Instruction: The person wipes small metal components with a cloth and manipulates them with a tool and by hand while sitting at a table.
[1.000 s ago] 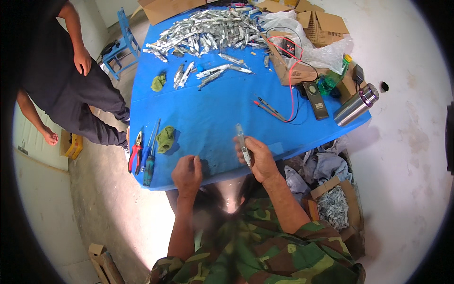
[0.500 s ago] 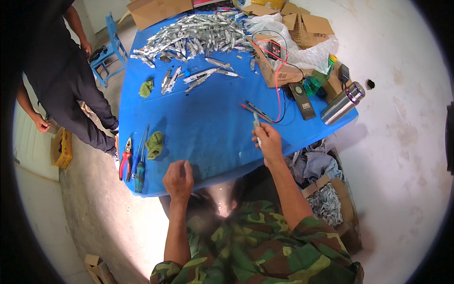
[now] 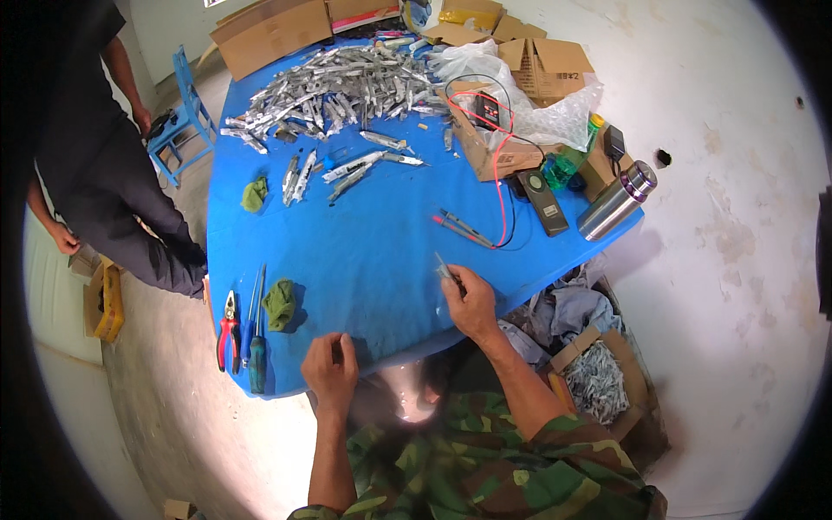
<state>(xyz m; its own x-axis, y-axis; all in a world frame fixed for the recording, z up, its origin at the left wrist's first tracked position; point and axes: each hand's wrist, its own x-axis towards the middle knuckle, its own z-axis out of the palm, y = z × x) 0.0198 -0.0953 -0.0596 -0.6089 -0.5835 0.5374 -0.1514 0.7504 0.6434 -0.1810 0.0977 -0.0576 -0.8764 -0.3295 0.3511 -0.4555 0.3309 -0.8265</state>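
Two hands are over the near edge of the blue tabletop [image 3: 373, 251]. Right hand [image 3: 471, 302] is closed around a slim silver metal piece [image 3: 445, 269], pinched between thumb and fingers; its tip points up and away, just above the cloth surface. Left hand [image 3: 330, 371] rests at the tabletop's near edge, fingers curled loosely, holding nothing I can see.

Left of the left hand, near the corner: red-handled pliers [image 3: 228, 330], a screwdriver with a dark green handle [image 3: 257, 360], and a crumpled green rag [image 3: 279, 303] just beside them. A second green rag [image 3: 254, 194] lies farther up.

Beyond the right hand, red and black test probes [image 3: 459, 230] lie on the cloth, their leads running to a cardboard box [image 3: 494, 156]. A large heap of similar silver pieces [image 3: 334, 87] covers the far end. A steel flask [image 3: 617, 200] lies on the right corner.

A person in dark clothing [image 3: 104, 173] stands at left.
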